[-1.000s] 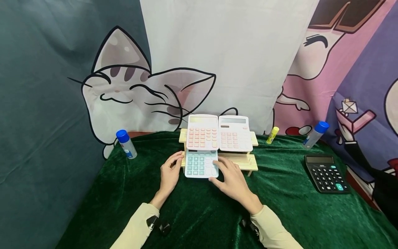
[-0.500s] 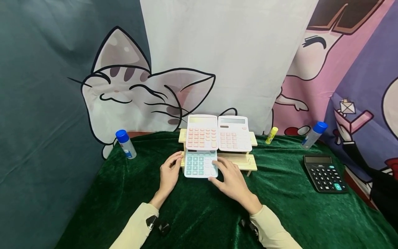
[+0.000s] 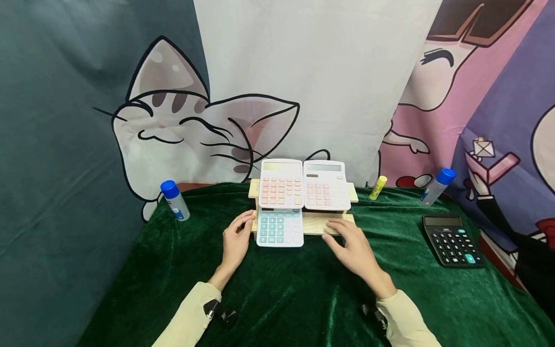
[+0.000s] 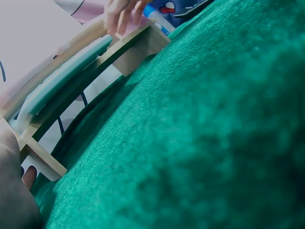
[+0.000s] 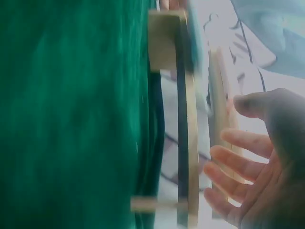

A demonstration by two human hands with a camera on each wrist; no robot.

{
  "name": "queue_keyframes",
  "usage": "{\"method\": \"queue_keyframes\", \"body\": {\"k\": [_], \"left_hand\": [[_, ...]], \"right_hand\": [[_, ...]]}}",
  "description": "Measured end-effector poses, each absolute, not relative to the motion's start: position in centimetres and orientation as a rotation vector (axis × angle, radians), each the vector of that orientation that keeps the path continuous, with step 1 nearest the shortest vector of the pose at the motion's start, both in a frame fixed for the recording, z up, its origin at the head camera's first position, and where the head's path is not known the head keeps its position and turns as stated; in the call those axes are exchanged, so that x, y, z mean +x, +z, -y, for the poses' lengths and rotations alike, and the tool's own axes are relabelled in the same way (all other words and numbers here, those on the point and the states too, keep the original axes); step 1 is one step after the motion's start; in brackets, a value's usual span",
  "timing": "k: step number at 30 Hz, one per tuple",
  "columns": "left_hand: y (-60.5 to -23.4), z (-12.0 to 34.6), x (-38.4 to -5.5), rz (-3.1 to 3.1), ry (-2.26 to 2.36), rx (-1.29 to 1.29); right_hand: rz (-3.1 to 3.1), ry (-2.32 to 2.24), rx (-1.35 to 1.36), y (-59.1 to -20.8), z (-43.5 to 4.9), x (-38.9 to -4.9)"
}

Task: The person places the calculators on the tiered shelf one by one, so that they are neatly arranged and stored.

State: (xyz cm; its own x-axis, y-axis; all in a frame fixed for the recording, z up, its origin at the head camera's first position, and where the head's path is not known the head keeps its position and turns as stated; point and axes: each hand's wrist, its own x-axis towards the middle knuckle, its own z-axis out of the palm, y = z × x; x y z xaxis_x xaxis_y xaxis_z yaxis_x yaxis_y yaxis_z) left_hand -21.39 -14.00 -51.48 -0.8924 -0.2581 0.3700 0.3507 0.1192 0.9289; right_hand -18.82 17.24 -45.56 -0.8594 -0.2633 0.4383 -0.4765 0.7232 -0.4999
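A blue-and-white calculator (image 3: 280, 229) lies tilted on the left part of the lower step of a wooden two-step stand (image 3: 323, 222). On the upper step, a white calculator with pink-orange keys (image 3: 282, 185) leans beside a white calculator with pink keys (image 3: 326, 187). My left hand (image 3: 236, 241) holds the stand's left end; in the left wrist view its fingertips are partly hidden by the wood. My right hand (image 3: 353, 246) is over the right end of the lower step, fingers spread and holding nothing, as the right wrist view also shows.
A black calculator (image 3: 453, 241) lies at the right on the green velvet cloth (image 3: 286, 299). A blue-capped bottle (image 3: 175, 201) stands at the left, another blue-capped bottle (image 3: 438, 188) at the back right. Near it is a yellow glue stick (image 3: 378, 188). A printed curtain (image 3: 329, 96) hangs behind.
My right hand has let go of the blue-and-white calculator and moved right, over the lower step's right end. The calculator stays in place, and my left hand has not moved.
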Motion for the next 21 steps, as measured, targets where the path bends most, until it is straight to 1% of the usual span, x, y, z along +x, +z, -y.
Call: {"method": "queue_keyframes", "body": {"k": [14,21], "left_hand": [[-51.4,14.2,-21.3,1.975,-1.817,-0.081],[-51.3,14.0,-21.3,1.955,-1.81,-0.081]], "right_hand": [[2.668,0.927,0.186,-44.2,-26.6,-19.5],[2.669,0.974,0.04,-43.4,-30.5,-19.9]]}}
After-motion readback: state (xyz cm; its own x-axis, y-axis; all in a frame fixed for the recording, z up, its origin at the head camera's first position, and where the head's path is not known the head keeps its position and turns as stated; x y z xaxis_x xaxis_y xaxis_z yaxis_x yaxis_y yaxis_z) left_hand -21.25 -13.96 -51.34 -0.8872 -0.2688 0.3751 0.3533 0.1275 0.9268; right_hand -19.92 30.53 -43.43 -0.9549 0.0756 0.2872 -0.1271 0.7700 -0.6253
